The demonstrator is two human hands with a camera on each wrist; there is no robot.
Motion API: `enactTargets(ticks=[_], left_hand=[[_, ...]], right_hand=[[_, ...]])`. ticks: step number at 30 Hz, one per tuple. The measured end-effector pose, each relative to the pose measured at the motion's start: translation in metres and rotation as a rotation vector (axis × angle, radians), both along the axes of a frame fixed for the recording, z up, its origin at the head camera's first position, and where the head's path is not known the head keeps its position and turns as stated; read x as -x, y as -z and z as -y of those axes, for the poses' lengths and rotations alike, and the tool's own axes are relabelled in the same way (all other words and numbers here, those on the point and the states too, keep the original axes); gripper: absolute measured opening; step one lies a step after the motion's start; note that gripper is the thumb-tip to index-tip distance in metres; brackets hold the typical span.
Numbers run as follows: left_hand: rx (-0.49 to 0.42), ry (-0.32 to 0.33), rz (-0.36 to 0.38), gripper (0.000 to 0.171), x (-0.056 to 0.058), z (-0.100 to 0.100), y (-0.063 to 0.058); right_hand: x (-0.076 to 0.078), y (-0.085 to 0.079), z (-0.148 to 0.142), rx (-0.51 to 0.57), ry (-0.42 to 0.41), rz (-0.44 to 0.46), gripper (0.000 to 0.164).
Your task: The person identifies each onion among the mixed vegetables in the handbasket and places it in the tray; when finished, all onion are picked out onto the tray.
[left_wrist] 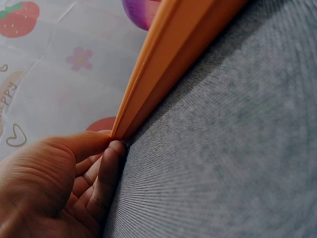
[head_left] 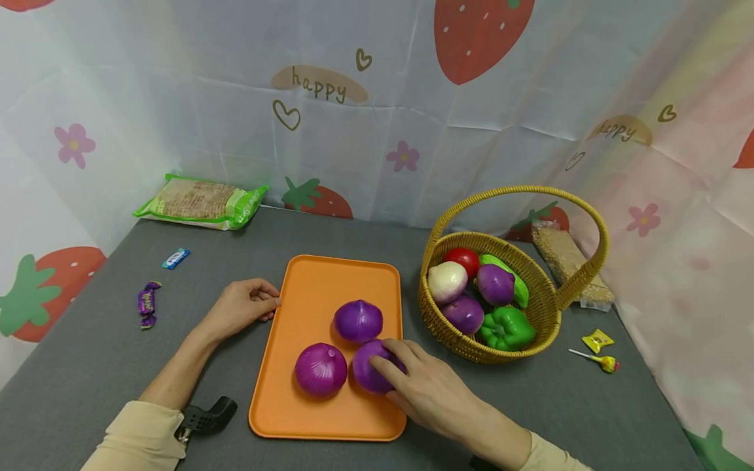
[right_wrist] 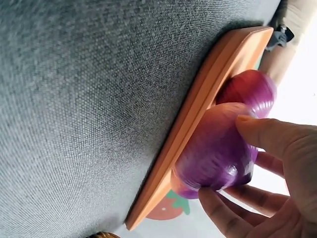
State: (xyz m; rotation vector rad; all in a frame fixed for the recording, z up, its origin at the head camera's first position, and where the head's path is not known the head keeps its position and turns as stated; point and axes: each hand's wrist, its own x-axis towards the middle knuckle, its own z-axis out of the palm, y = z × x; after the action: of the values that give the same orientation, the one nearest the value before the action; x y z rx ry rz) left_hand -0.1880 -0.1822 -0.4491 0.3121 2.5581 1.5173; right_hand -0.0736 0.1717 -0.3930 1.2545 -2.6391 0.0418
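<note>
Right of the tray [head_left: 318, 288], vegetable basket [head_left: 453, 340]

Soft, even light fills the head view, with faint shadows on the orange tray [head_left: 277, 409] around the purple onions [head_left: 321, 370] and a mild sheen on the green bell pepper [head_left: 508, 328]. The left wrist view is dimmer, the worktop [left_wrist: 237, 139] weave stretched into streaks beside the fingers [left_wrist: 108, 171]. In the right wrist view, the pale backdrop [right_wrist: 304, 104] washes out to white and small glare spots mark the gripped onion [right_wrist: 215, 148]
</note>
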Motion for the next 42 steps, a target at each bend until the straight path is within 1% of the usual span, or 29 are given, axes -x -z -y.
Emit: enactTargets(ticks=[9,19,32,37,40,42], left_hand=[[0.009,0.001,-0.005,0.029,0.000,0.000,-0.001],[-0.002,0.000,-0.002,0.029,0.000,0.001,0.000],[-0.006,-0.003,0.016,0.029,-0.001,0.000,-0.001],[-0.001,-0.004,0.016,0.028,-0.001,0.000,-0.002],[-0.001,-0.003,0.016,0.027,-0.001,0.000,-0.002],[-0.001,-0.001,0.016,0.027,-0.001,0.000,-0.002]], right_hand=[[0.000,0.000,0.000,0.003,-0.008,-0.023,0.052],[0.000,0.003,0.001,0.018,-0.026,-0.056,0.052],[0.000,0.001,0.002,0.011,-0.021,-0.030,0.052],[0.002,-0.010,0.000,0.056,-0.015,-0.046,0.051],[0.008,-0.024,-0.005,0.094,0.007,-0.090,0.051],[0.014,-0.035,-0.009,0.112,0.028,-0.126,0.052]])
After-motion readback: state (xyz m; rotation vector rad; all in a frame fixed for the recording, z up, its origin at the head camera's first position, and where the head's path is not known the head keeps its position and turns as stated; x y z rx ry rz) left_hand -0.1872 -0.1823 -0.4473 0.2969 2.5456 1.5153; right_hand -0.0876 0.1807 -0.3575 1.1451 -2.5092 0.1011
